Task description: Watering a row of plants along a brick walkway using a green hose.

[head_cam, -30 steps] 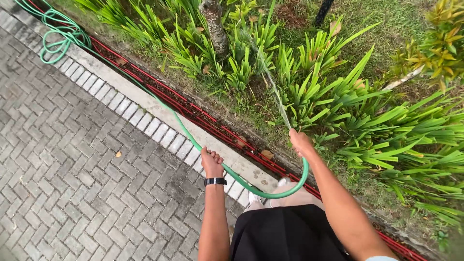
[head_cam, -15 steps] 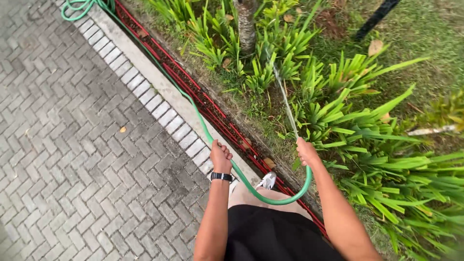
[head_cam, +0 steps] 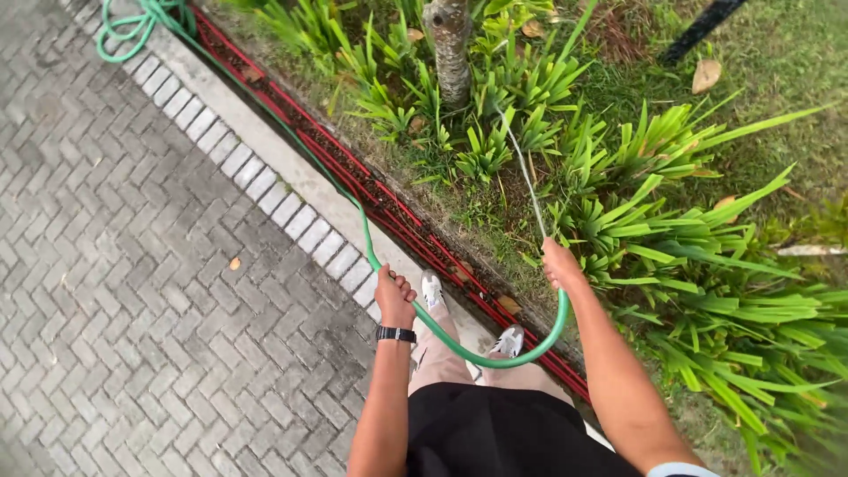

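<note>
Head view looks down on two bare arms stretched forward. The left hand (head_cam: 394, 299), with a black wristwatch (head_cam: 395, 334) on its wrist, is curled tight around the thin green rubber garden hose (head_cam: 495, 360). The right hand (head_cam: 560, 263) grips the hose's end, where a thin water jet (head_cam: 525, 168) arcs toward the spiky green plants (head_cam: 671, 238). Between the hands the hose sags in a loop above white sneakers (head_cam: 511, 341). Grey herringbone brick paving (head_cam: 150, 300) lies left, with a red drain grate (head_cam: 389, 212) along the bed.
</note>
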